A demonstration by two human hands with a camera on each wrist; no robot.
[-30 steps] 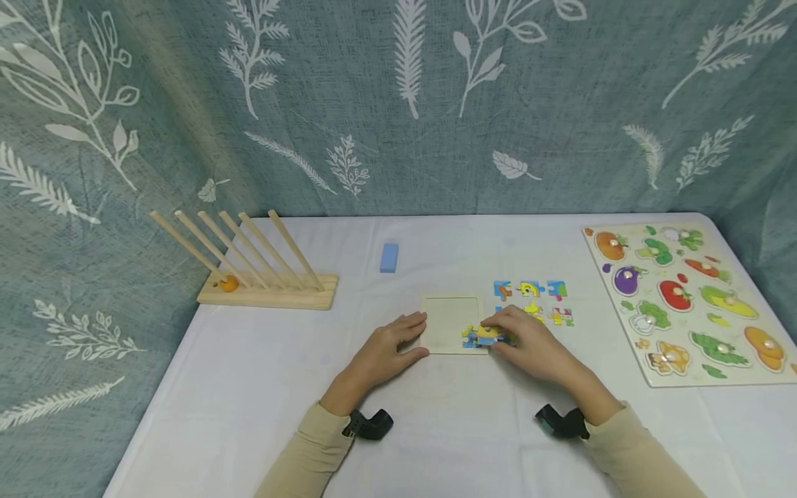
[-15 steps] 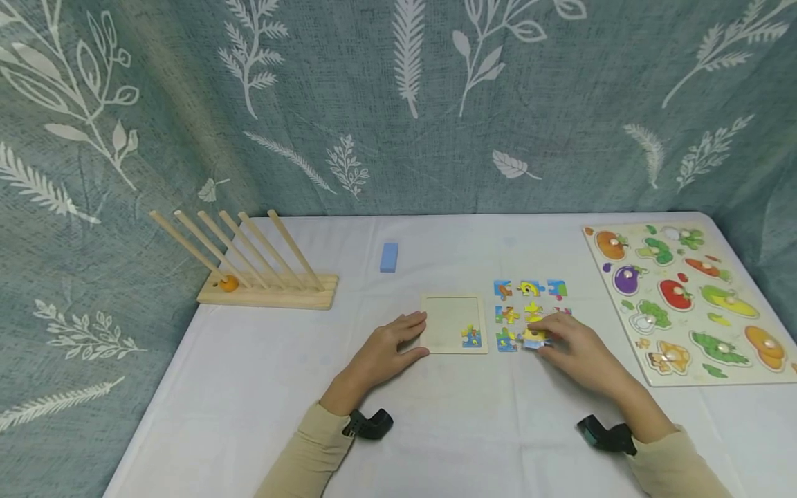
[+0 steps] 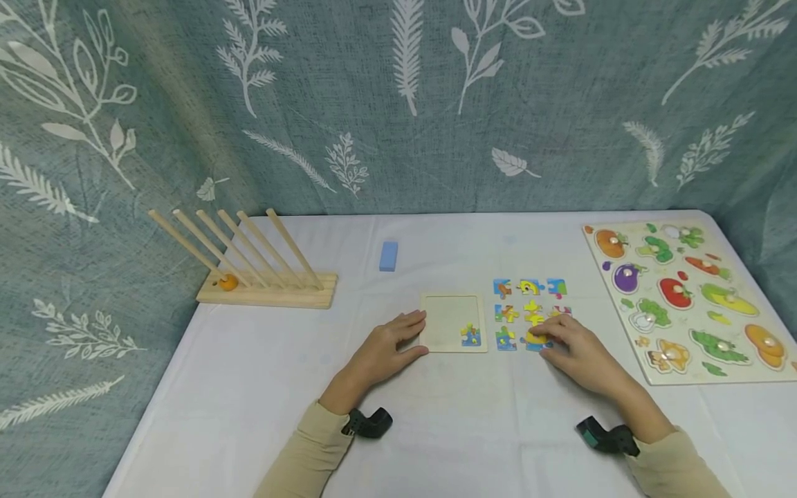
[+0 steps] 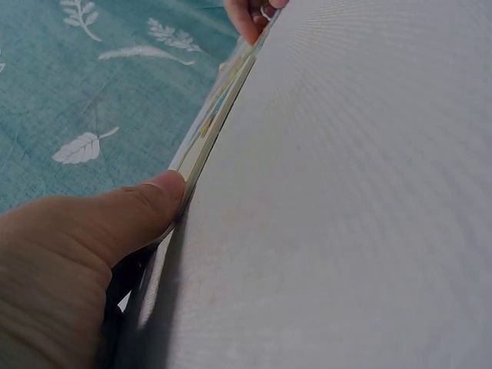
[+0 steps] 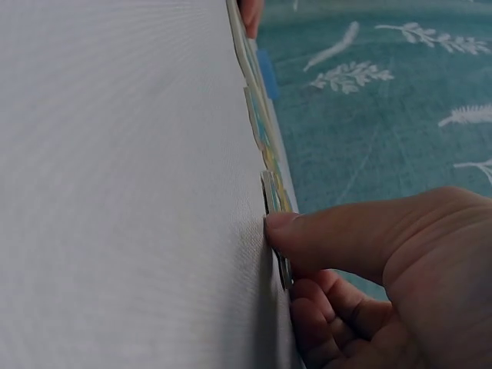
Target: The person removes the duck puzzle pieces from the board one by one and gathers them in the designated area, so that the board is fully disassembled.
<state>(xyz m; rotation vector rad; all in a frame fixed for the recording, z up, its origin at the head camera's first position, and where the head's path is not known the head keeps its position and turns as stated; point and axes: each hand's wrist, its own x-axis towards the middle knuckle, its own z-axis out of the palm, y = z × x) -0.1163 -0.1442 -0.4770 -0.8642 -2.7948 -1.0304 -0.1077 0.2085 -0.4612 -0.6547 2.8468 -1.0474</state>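
A shallow square wooden puzzle tray (image 3: 445,325) lies mid-table with one jigsaw piece (image 3: 471,335) in its near right corner. My left hand (image 3: 394,347) rests against the tray's left edge, fingers extended; its thumb (image 4: 150,204) touches the tray rim in the left wrist view. To the right of the tray, several loose pieces (image 3: 506,339) lie in rows. My right hand (image 3: 575,349) pinches a yellow and blue jigsaw piece (image 3: 537,341) in the nearest row, at or just above the cloth. The thumb (image 5: 296,231) is on its near edge; fingers hide part of it and other pieces behind.
At the left stands a wooden base with slanted pegs (image 3: 268,290), an orange bead (image 3: 228,283) on one. A blue block (image 3: 389,256) lies toward the back. A vegetable knob-puzzle board (image 3: 691,304) covers the right side. A leaf-patterned curtain (image 3: 436,159) hangs behind the table.
My right hand has carried the yellow and blue piece rightward from the tray to the nearest row of loose pieces and lowered it there. The left hand has stayed put.
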